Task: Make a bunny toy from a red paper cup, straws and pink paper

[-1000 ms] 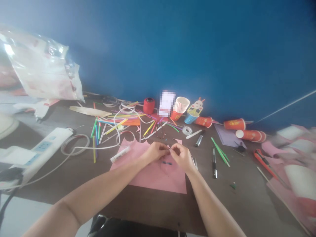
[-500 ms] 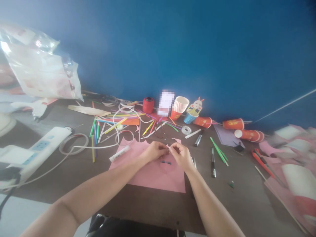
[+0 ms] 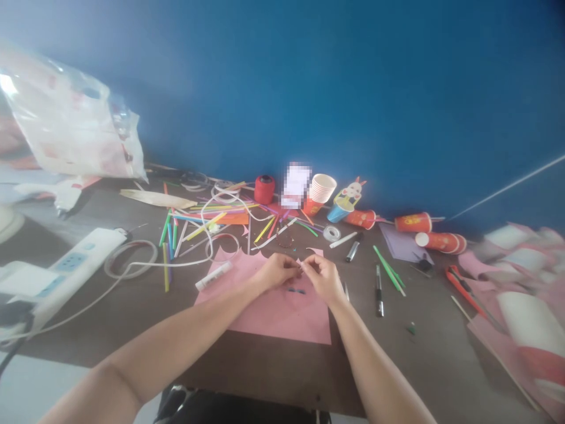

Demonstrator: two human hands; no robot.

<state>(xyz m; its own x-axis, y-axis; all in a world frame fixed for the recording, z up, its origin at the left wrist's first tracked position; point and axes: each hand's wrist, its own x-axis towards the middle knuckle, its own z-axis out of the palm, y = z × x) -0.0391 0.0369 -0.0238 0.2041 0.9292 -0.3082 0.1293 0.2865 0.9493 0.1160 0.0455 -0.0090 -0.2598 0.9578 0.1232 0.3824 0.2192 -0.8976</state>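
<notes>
Over the far part of a pink paper sheet [image 3: 282, 321], my left hand [image 3: 279, 271] and my right hand [image 3: 323, 275] meet with fingertips pinched together. Whatever sits between the fingers is too small to make out. Just below the fingertips, small dark pieces [image 3: 296, 291] lie on the paper. A white glue stick [image 3: 213, 275] rests on the sheet's left side. Beside my right wrist, a partly hidden metal tool [image 3: 346, 291] shows. The sheet's far edge is cut in curves.
A white power strip [image 3: 75, 262] and its cable lie left. Coloured straws [image 3: 207, 224], a red thread spool [image 3: 265, 189], stacked paper cups [image 3: 321, 189] and a blue cup [image 3: 339, 211] stand along the back. Pens [image 3: 379, 291], green straws [image 3: 388, 270] and a red utility knife [image 3: 465, 288] lie right.
The view has shifted very slightly. Both hands stay pinched together in the same place over the pink paper.
</notes>
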